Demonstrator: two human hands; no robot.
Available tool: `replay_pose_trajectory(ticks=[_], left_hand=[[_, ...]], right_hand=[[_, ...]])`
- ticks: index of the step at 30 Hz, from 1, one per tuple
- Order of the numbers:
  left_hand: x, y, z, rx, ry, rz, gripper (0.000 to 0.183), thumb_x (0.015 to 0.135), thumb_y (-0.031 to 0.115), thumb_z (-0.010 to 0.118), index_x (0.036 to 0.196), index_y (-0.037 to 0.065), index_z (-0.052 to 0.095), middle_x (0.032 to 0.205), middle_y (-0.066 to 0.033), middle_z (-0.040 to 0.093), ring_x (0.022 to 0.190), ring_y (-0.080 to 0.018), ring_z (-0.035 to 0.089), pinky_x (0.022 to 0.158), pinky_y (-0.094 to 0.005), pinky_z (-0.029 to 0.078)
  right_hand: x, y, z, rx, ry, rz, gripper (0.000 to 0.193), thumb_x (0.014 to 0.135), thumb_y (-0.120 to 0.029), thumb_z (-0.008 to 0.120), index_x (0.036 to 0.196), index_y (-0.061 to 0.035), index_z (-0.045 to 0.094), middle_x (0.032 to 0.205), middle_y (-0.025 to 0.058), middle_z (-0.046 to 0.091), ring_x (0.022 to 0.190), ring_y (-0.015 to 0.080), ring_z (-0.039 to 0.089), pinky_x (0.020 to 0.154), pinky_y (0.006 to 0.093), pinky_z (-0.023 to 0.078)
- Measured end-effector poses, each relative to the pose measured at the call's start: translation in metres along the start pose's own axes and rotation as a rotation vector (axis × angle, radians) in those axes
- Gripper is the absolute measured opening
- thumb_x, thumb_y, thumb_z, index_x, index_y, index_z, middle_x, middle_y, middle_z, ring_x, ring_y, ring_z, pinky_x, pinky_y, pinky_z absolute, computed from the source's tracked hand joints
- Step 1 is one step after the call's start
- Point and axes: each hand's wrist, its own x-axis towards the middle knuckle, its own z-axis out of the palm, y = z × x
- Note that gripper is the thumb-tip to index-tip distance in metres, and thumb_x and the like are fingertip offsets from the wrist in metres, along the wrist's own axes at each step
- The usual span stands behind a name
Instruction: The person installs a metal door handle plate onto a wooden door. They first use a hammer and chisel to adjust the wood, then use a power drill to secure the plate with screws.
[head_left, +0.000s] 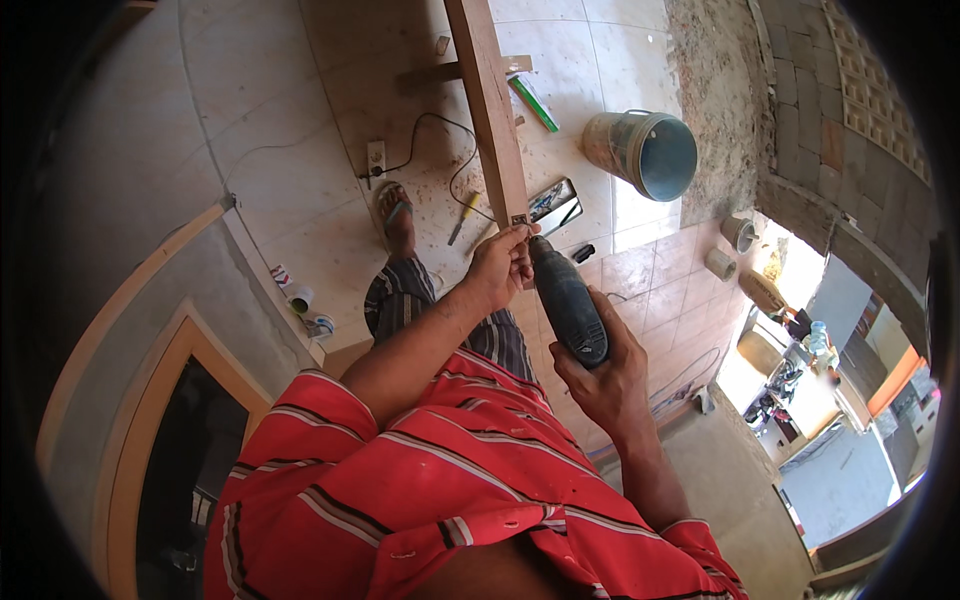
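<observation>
A long wooden plank [492,100] runs from the top of the view down to its near end by my hands. My left hand [497,265] pinches a small dark metal piece [519,220] against that end. My right hand [600,375] grips a dark power drill [566,300] whose nose points up at the plank's end, right beside my left fingers. My red striped shirt fills the lower view.
Below on the tiled floor [300,150] lie sawdust, a yellow-handled screwdriver [462,214], a power strip [375,158] with a black cord, a green tool [533,103], a bucket [645,150] and tape rolls [722,263]. My sandalled foot [397,215] stands there. A brick wall [820,120] rises at right.
</observation>
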Motion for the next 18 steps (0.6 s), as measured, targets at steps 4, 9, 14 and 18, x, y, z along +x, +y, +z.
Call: replay_pose_trajectory(ticks=[4,9,14,18], left_hand=[[0.001,0.001,0.000,0.020,0.006,-0.004,0.025,0.109,0.027,0.056,0.116,0.006,0.067,0.065,0.0102,0.036,0.056,-0.0057,0.037,0.060,-0.0269,0.043],[-0.010,0.000,-0.005,0.576,0.339,0.273,0.032,0.095,0.033,0.078,0.100,0.005,0.062,0.073,0.0043,0.049,0.068,-0.0100,0.050,0.066,-0.0303,0.046],[0.006,-0.018,-0.042,1.061,0.436,0.539,0.059,0.086,0.034,0.088,0.117,-0.002,0.053,0.093,-0.0130,0.065,0.084,-0.0232,0.068,0.076,-0.0355,0.054],[0.018,-0.009,-0.042,1.020,0.306,0.569,0.056,0.088,0.030,0.085,0.119,-0.003,0.051,0.100,-0.0171,0.068,0.088,-0.0254,0.070,0.078,-0.0371,0.055]], right_hand=[[0.005,-0.007,-0.002,-0.009,-0.024,0.028,0.078,0.079,-0.019,0.086,0.148,-0.0034,0.054,0.110,0.0285,0.071,0.097,0.0426,0.073,0.084,0.0472,0.058],[0.016,-0.016,-0.007,-0.098,-0.036,-0.009,0.079,0.080,-0.023,0.084,0.149,-0.0035,0.052,0.109,0.0297,0.071,0.096,0.0455,0.073,0.083,0.0503,0.058],[0.027,-0.034,-0.014,-0.276,-0.104,-0.009,0.081,0.081,-0.029,0.081,0.152,-0.0064,0.049,0.106,0.0291,0.071,0.095,0.0487,0.072,0.082,0.0538,0.058],[0.036,-0.044,-0.018,-0.318,-0.140,-0.007,0.082,0.082,-0.030,0.080,0.154,-0.0092,0.048,0.101,0.0275,0.071,0.092,0.0488,0.072,0.080,0.0554,0.058]])
